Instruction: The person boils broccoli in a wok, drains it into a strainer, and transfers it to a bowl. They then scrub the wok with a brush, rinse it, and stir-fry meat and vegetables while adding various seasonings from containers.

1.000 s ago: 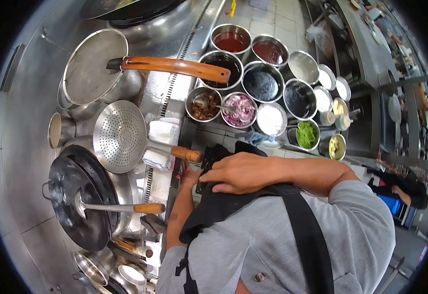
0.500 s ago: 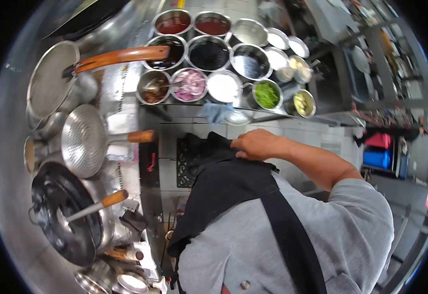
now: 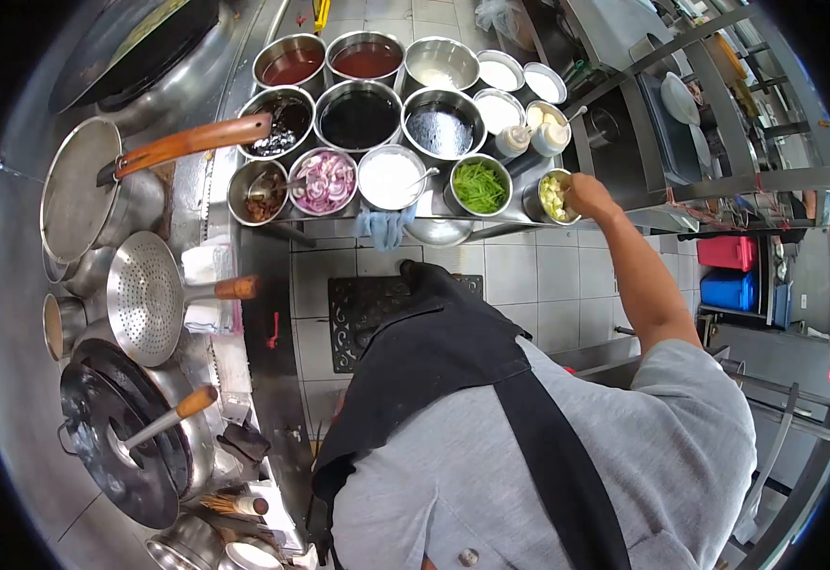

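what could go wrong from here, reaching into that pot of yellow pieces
The small pot stands near the shelf's front edge, so the right hand at its rim might tip it.
Pieces could drop while being lifted out, perhaps into the neighbouring pot of shredded greens.
The strainer's wooden handle seems to jut past the counter edge; a turning body might knock it.

This is a commercial kitchen: black woks (image 3: 139,494) and a perforated strainer (image 3: 144,299) line a stainless-steel wall (image 3: 16,313), while close rows of steel pots (image 3: 323,210) hold dark sauce (image 3: 360,116), sliced red onion (image 3: 324,179), shredded greens (image 3: 479,187) and pale chopped pieces (image 3: 551,197). Metal shelving (image 3: 719,190), floor tiles (image 3: 553,271) and the person's black apron (image 3: 434,351) also show it.
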`<state>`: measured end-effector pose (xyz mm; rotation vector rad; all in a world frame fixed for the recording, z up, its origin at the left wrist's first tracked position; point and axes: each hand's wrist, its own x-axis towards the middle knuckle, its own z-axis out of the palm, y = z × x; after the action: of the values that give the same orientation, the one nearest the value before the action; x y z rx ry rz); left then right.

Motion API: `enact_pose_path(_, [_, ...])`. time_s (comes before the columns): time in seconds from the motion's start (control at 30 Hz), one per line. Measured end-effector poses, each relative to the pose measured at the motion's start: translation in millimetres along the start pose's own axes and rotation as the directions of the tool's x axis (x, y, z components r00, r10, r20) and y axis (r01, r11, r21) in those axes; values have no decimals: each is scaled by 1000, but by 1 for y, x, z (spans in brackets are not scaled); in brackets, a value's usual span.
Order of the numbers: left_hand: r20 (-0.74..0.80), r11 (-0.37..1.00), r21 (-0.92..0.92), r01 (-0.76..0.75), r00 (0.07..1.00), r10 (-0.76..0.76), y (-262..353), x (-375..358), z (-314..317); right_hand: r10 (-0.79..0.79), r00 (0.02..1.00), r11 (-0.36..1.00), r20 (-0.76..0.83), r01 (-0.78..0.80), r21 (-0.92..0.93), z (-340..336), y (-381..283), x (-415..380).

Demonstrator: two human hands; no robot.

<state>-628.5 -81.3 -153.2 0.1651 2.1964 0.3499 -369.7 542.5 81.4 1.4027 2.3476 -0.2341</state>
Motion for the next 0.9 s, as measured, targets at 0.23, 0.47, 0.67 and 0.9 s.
enact_pose_path(0.23, [26,970,-239,-44,998,52,33,30,9,-65,993,997,94,69,-32,29,-10,9])
enact_pose_path(0.47, [-132,694,-664,-279,957,258,186,-9,-53,-117,936,948,333,206,-244,6,-18,12])
enact_pose_path(0.67, [-520,679,-430,-595,778,352,292,-35,-145,-215,900,928,379,309,-207,5,-7,20])
enact_pose_path(0.9, [-503,511,-641,-573,816,285,326,-31,-183,-287,940,955,184,297,-27,20,24,40])
